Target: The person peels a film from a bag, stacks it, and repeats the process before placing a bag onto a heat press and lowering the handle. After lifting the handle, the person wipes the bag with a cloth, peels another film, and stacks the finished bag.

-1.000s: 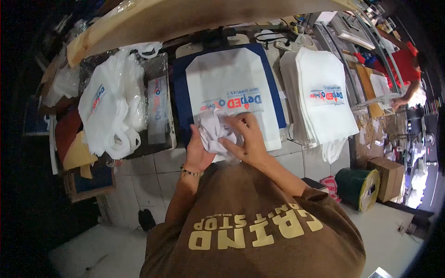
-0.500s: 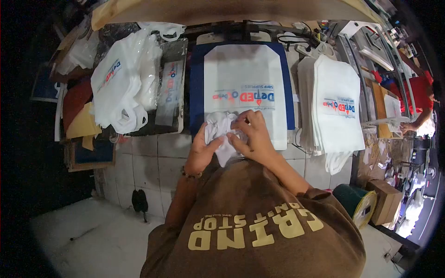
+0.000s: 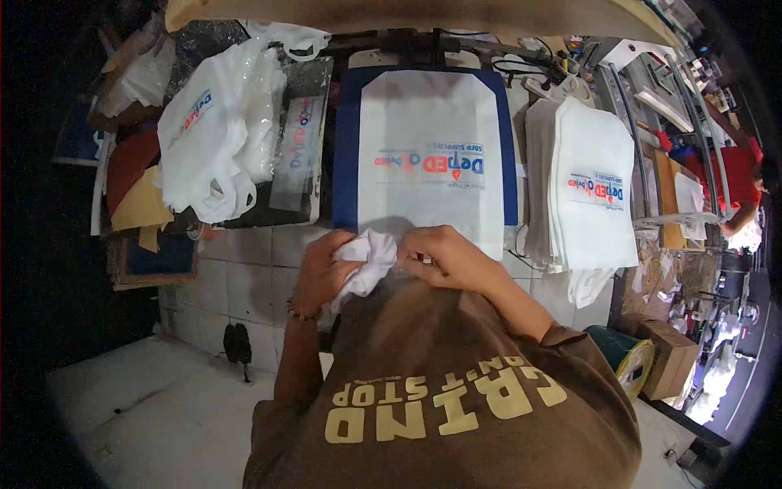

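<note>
A crumpled white cloth [image 3: 371,259] is bunched in my left hand [image 3: 322,269], whose fingers wrap round its left side. My right hand [image 3: 448,257] is closed at the cloth's right edge, its fingertips curled in a pinch; what they hold, if anything, is too small to make out. Just beyond both hands, a white bag with red and blue print [image 3: 432,114] lies flat on a dark blue board [image 3: 346,155]. The lettering appears upside down from here. Both hands are close to my chest, at the bag's near edge.
To the right lies a stack of printed white bags [image 3: 595,138]. On the left are more white bags with loop handles [image 3: 199,138], beside a printing frame [image 3: 297,155]. A green spool [image 3: 623,354] and cardboard box [image 3: 669,354] stand lower right. A person in red [image 3: 733,171] is at far right.
Both hands have drawn back toward my chest with the cloth, off the bag's print. The cloth is now bunched tighter in my left hand, and my right hand has shifted to its edge.
</note>
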Tool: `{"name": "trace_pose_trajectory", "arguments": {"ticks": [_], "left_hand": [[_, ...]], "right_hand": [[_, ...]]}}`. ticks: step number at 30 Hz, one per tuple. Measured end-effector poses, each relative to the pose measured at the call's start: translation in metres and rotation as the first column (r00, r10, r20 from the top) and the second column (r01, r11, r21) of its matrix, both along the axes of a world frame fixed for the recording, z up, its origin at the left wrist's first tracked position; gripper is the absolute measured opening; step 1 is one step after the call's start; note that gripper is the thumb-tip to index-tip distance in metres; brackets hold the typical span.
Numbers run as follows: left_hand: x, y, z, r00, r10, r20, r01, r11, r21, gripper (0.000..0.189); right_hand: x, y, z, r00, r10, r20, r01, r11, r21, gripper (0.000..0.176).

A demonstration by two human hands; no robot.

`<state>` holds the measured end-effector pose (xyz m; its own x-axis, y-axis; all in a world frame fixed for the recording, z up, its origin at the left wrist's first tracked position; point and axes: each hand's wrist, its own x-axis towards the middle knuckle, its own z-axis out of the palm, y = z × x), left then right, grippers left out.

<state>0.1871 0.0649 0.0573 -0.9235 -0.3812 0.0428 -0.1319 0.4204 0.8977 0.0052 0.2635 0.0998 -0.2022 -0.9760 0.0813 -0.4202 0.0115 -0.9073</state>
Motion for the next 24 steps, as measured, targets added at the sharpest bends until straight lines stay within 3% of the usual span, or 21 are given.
{"name": "trace_pose_trajectory", "arguments": {"ticks": [3, 5, 6, 8, 9, 11, 12, 13, 14, 15, 16, 18, 19, 20, 21, 22, 23, 24], "left_hand": [[0.019, -0.007, 0.033, 0.99, 0.007, 0.141, -0.028, 0.989, 0.144, 0.025], [0.033, -0.013, 0.041, 0.982, -0.043, 0.185, 0.014, 0.988, 0.155, 0.025], [0.035, -0.018, 0.038, 0.982, -0.045, 0.184, 0.015, 0.987, 0.16, 0.025], [0.041, -0.03, 0.027, 0.928, -0.282, 0.243, 0.262, 0.958, 0.114, 0.028], [0.052, -0.039, 0.001, 0.927, -0.286, 0.245, 0.264, 0.957, 0.117, 0.028], [0.092, -0.067, -0.068, 0.975, 0.028, 0.22, 0.011, 0.985, -0.172, 0.04], [0.117, -0.104, -0.078, 0.982, 0.166, 0.086, -0.187, 0.9, 0.395, 0.047], [0.133, -0.13, -0.082, 0.934, 0.352, 0.055, -0.234, 0.489, 0.84, 0.053], [0.116, -0.122, -0.035, 0.865, 0.501, 0.019, -0.268, 0.43, 0.862, 0.055], [0.095, -0.116, 0.014, 0.769, 0.639, -0.014, -0.29, 0.369, 0.883, 0.057], [0.092, -0.124, 0.014, 0.767, 0.641, -0.016, -0.295, 0.375, 0.879, 0.057], [0.084, -0.138, 0.012, 0.888, 0.421, -0.185, -0.225, 0.75, 0.622, 0.052], [0.071, -0.135, 0.012, 0.892, 0.412, -0.185, -0.217, 0.751, 0.624, 0.052], [0.05, -0.12, 0.011, 0.88, 0.469, -0.077, -0.384, 0.796, 0.467, 0.047], [0.029, -0.104, 0.01, 0.846, 0.533, 0.018, -0.516, 0.81, 0.28, 0.043], [0.012, -0.097, 0.008, 0.792, 0.603, 0.093, -0.61, 0.789, 0.072, 0.038], [-0.001, -0.102, -0.027, 0.892, 0.436, -0.115, -0.436, 0.9, 0.029, 0.037], [-0.031, -0.086, -0.025, 0.875, 0.473, -0.107, -0.441, 0.868, 0.231, 0.04]], "right_hand": [[-0.002, 0.008, -0.008, 0.996, 0.07, -0.052, -0.076, 0.988, -0.138, 0.006], [0.001, 0.02, -0.005, 0.981, 0.15, 0.127, -0.131, 0.98, -0.15, 0.005], [0.004, 0.025, -0.004, 0.981, 0.149, 0.127, -0.13, 0.981, -0.145, 0.005], [0.008, 0.033, -0.003, 0.955, 0.166, 0.247, -0.192, 0.977, 0.088, 0.005], [0.008, 0.036, -0.005, 0.945, 0.141, 0.294, -0.174, 0.981, 0.09, 0.003], [-0.003, 0.056, -0.019, 0.96, 0.092, 0.264, -0.1, 0.995, 0.017, 0.003], [-0.011, 0.072, -0.029, 0.973, 0.043, 0.228, -0.03, 0.998, -0.062, 0.003], [-0.02, 0.097, -0.04, 0.937, -0.067, 0.342, 0.029, 0.993, 0.113, 0.003], [-0.032, 0.129, -0.053, 0.884, -0.186, 0.429, 0.061, 0.955, 0.29, 0.004], [-0.043, 0.16, -0.063, 0.874, -0.271, 0.404, 0.046, 0.872, 0.487, 0.004], [-0.051, 0.188, -0.075, 0.865, -0.346, 0.364, 0.024, 0.751, 0.659, 0.004], [-0.046, 0.229, -0.102, 0.74, -0.558, 0.377, -0.052, 0.511, 0.858, 0.005], [-0.042, 0.262, -0.145, 0.941, -0.216, 0.259, -0.099, 0.558, 0.824, 0.012], [-0.035, 0.298, -0.2, 0.984, 0.155, 0.084, -0.159, 0.577, 0.801, 0.019], [-0.018, 0.325, -0.234, 0.97, 0.243, 0.012, -0.138, 0.508, 0.85, 0.021], [0.0, 0.352, -0.267, 0.99, 0.133, -0.04, -0.017, 0.407, 0.913, 0.023], [0.022, 0.379, -0.301, 0.992, 0.021, -0.127, 0.115, 0.299, 0.947, 0.025], [0.048, 0.406, -0.337, 0.959, -0.124, -0.254, 0.275, 0.208, 0.939, 0.027]]}}
